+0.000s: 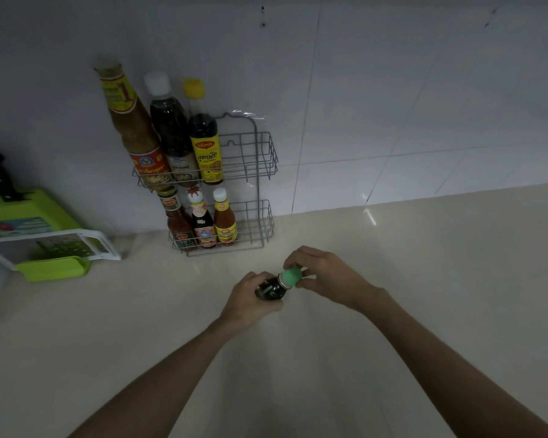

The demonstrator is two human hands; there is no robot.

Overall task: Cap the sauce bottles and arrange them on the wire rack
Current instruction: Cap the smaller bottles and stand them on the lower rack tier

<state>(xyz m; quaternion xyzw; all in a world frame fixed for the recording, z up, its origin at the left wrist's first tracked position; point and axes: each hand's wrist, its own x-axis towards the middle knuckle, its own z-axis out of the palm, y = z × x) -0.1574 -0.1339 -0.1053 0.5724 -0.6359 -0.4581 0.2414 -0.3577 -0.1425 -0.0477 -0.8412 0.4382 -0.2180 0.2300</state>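
Dim kitchen corner, white tiled wall, pale glossy counter point(424, 279) with not much on it. Out in front of the rack point(260, 172) a small dark bottle point(271, 290) is held just above the counter, tipped so its neck points up and to the right, with a green cap point(291, 275) sitting on the mouth.

What could go wrong: the bottle is leaning, so if the cap goes on cross-threaded or only half turned, dark sauce could seep out once it's moved (can't tell from here how far on the cap actually is). Both hands are working in the air, so a slip of either grip would drop it onto that hard counter. My guess is the spot for it is the free right side of either shelf, and those wires are open enough that a small bottle might sit crooked or knock its neighbours.

Hands: the left hand point(250, 303) is wrapped around the bottle's body from the left, fingers curled shut on it, forearm coming in from the lower left. The right hand point(321, 275) comes from the lower right, wrist bent, thumb and fingertips pinching the cap from both sides, like mid-twist.

Further out, six bottles already stand capped on the rack, three up top, three below. Off to the left is a green slicer thing point(45, 245).
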